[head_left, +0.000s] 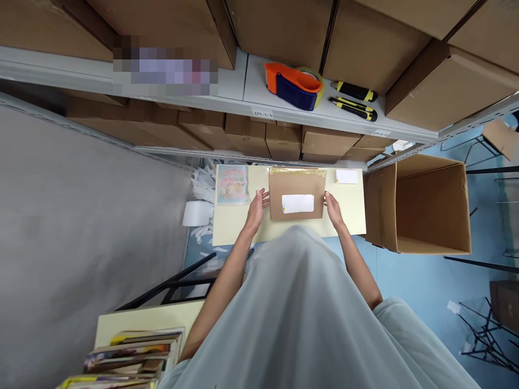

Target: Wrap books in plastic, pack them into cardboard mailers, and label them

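A flat brown cardboard box [297, 186] with clear tape along its far edge lies on the pale yellow table [259, 233]. On its top is a white label [298, 203]. My left hand [257, 209] is at the box's left edge, fingers spread and fingertips close against the side. At the right edge is my right hand [333, 208], its fingers loosely extended and fingertips at the cardboard; whether they press on it I cannot tell. A colourful packet in clear plastic [232, 185] lies left of the box, and a stack of white labels [346, 176] lies to the right.
Above the table, a shelf [253, 81] carries cardboard boxes, an orange-and-blue tape dispenser [294, 86] and two box cutters [354, 102]. A large open carton [432, 200] stands right of the table. Books [133, 351] are stacked at lower left, and a white roll [198, 214] is beside the table.
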The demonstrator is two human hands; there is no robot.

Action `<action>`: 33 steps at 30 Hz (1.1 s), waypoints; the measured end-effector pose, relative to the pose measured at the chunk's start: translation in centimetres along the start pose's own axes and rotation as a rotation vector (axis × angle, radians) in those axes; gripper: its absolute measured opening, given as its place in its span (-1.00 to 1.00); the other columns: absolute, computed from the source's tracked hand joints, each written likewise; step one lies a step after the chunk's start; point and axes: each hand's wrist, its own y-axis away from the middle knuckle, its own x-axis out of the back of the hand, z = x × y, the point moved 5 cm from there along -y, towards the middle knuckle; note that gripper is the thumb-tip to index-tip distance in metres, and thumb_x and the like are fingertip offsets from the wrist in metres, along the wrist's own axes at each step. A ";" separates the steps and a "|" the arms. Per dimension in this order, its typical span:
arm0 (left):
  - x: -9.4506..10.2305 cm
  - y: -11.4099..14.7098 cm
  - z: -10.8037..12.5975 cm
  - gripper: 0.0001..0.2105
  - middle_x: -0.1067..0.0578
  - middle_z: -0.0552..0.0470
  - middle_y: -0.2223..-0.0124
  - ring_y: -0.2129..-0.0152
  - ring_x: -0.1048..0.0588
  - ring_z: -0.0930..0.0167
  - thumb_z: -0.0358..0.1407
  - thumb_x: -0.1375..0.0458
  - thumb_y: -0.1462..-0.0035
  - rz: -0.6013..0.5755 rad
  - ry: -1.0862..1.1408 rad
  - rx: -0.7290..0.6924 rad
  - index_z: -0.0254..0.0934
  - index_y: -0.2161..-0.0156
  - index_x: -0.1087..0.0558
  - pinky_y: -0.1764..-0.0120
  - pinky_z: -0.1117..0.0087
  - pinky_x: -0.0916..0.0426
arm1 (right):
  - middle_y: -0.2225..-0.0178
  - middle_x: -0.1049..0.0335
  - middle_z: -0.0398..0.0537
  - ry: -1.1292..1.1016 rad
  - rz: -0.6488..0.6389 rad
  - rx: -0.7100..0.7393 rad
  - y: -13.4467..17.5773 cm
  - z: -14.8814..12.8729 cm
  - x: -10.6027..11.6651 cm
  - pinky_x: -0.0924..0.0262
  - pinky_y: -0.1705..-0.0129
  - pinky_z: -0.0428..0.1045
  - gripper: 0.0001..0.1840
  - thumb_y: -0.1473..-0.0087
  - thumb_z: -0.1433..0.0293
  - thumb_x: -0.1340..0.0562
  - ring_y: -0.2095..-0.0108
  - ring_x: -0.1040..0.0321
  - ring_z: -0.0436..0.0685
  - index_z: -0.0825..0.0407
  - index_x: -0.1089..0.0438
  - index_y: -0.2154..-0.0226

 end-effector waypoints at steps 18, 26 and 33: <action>0.6 3.7 -1.0 -0.16 -0.39 -0.37 -0.42 -0.34 -0.45 0.05 0.13 -0.44 -0.08 0.065 -0.160 -0.068 -0.24 -0.34 -0.34 -0.31 0.04 -0.40 | -0.35 -0.40 0.34 -0.006 0.056 -0.120 2.9 1.4 1.0 -0.43 -0.25 0.21 0.07 -0.07 -0.40 -0.26 -0.25 -0.48 0.36 0.08 -0.39 -0.27; -2.3 2.5 3.0 0.12 -0.26 -0.48 -0.47 -0.47 -0.22 -0.16 -0.12 -0.57 0.07 0.085 -0.564 -0.211 -0.37 -0.51 -0.15 -0.49 -0.09 -0.13 | -0.43 -0.17 0.51 0.439 0.059 -0.145 1.1 -2.7 -2.0 -0.29 -0.37 0.39 0.23 0.05 0.07 -0.57 -0.40 -0.27 0.64 0.15 -0.08 -0.48; -1.3 3.2 3.0 -0.08 -0.45 -0.37 -0.32 -0.12 -0.60 -0.05 -0.30 -0.39 -0.03 0.160 -0.612 -0.122 -0.29 -0.49 -0.22 -0.28 -0.04 -0.41 | -0.25 -0.43 0.34 0.507 0.078 -0.118 2.2 -3.1 -1.9 -0.40 -0.23 0.33 -0.27 -0.15 0.25 -0.37 -0.19 -0.52 0.52 0.05 -0.30 -0.32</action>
